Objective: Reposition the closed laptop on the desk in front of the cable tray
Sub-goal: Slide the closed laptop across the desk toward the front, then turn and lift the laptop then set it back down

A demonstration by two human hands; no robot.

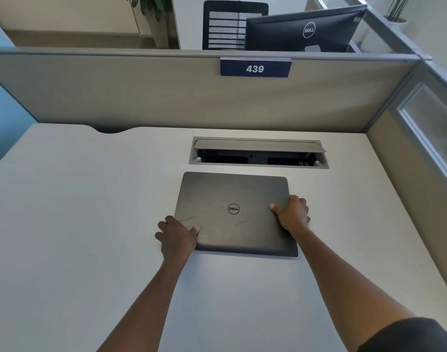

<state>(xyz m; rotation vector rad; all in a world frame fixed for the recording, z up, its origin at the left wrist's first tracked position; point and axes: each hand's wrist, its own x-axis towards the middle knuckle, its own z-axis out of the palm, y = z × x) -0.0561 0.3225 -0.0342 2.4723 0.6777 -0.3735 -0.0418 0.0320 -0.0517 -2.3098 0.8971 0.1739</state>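
A closed dark grey laptop (232, 199) with a round logo lies flat on the pale desk (77, 224), just in front of the cable tray (258, 165). The tray's grey lid is tilted up, showing a dark slot. My left hand (176, 237) grips the laptop's near left corner, thumb on the lid and fingers down the side. My right hand (292, 214) holds the right edge, thumb on top and fingers wrapped over the side. The laptop's back edge sits slightly askew to the tray.
A beige partition (166, 97) with a blue "439" sign (254, 69) walls the desk's far side; another panel with a frosted window (430, 133) closes the right. Behind it stand a monitor (303, 29) and a black chair (227, 26). A cable notch (110, 129) cuts the back edge.
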